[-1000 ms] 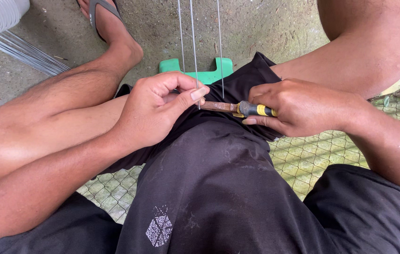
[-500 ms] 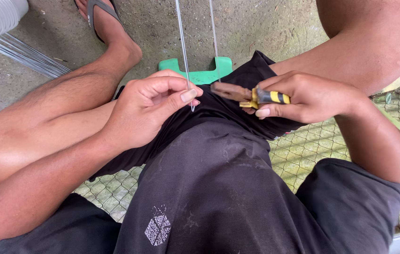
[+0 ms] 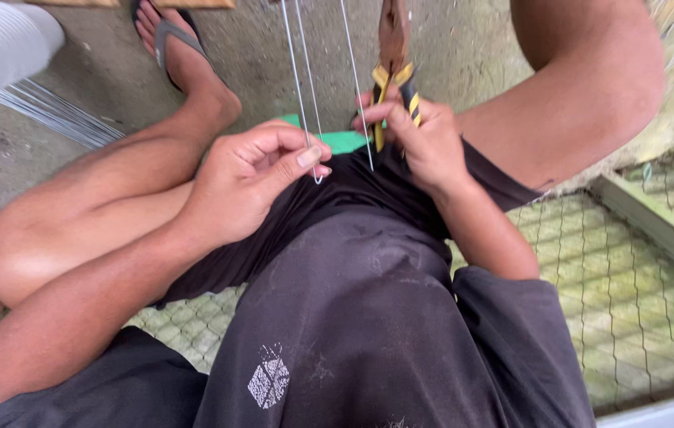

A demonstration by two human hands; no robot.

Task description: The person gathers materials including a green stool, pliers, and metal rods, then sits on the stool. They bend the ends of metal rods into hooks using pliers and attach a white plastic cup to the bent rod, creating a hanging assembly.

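Note:
My left hand point(image 3: 254, 178) pinches the bent lower end of a thin grey wire point(image 3: 299, 79) between thumb and forefinger, over my lap. The wire's two strands run up and out of the top of the view. A third wire strand point(image 3: 355, 79) hangs just to the right. My right hand point(image 3: 424, 139) grips pliers point(image 3: 393, 59) with yellow-and-black handles, held upright with the rusty jaws pointing up, close beside that strand. Behind both hands a green plastic piece point(image 3: 345, 141) lies on the ground, mostly hidden.
I sit in dark shorts with bare knees on wire mesh fencing point(image 3: 630, 285) in a metal frame point(image 3: 654, 226). My foot in a sandal point(image 3: 175, 43) rests on concrete. A bundle of straight wires point(image 3: 52, 115) lies at the left, beside a white-clad limb point(image 3: 0, 43).
My right hand has swung the pliers from lying sideways to standing upright and lifted them higher. My left hand keeps its pinch on the wire end.

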